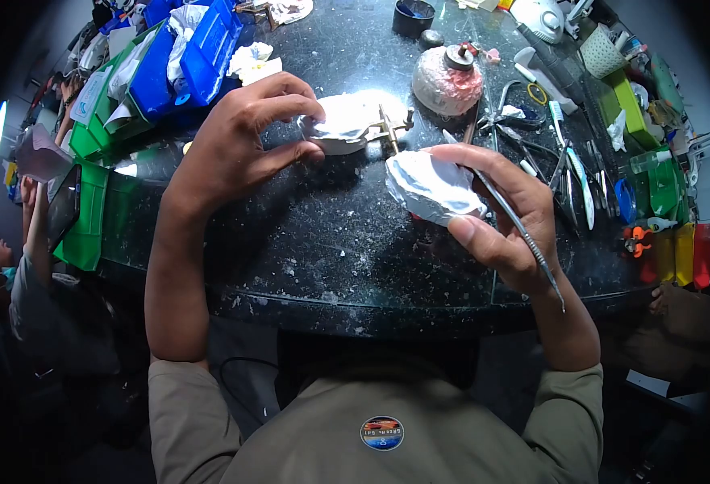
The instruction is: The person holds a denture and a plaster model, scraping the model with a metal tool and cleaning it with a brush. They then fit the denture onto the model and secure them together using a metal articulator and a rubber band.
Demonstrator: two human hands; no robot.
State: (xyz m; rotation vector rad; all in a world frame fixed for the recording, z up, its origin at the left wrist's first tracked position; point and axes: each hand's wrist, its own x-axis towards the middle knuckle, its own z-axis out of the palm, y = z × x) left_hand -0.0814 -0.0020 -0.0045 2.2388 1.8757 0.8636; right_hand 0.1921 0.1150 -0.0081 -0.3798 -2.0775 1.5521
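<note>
A hinged brass articulator (389, 129) joins two white plaster casts, both brightly lit so their surface detail is washed out. My left hand (246, 133) grips the outer end of the left cast (343, 129) between thumb and fingers. On the other side, my right hand (512, 210) pinches the right cast (429, 184), which is tilted toward me. A thin metal dental instrument (518, 222) with a curved tip is also tucked in my right hand, pointing down past the wrist.
Behind the casts stands a round pink-and-white spirit burner (448, 79). Pliers (508, 117), a toothbrush (576, 173) and other hand tools lie to the right. Blue bins (210, 60) and green bins (85, 210) are on the left, with another person's arm (36, 226) beyond.
</note>
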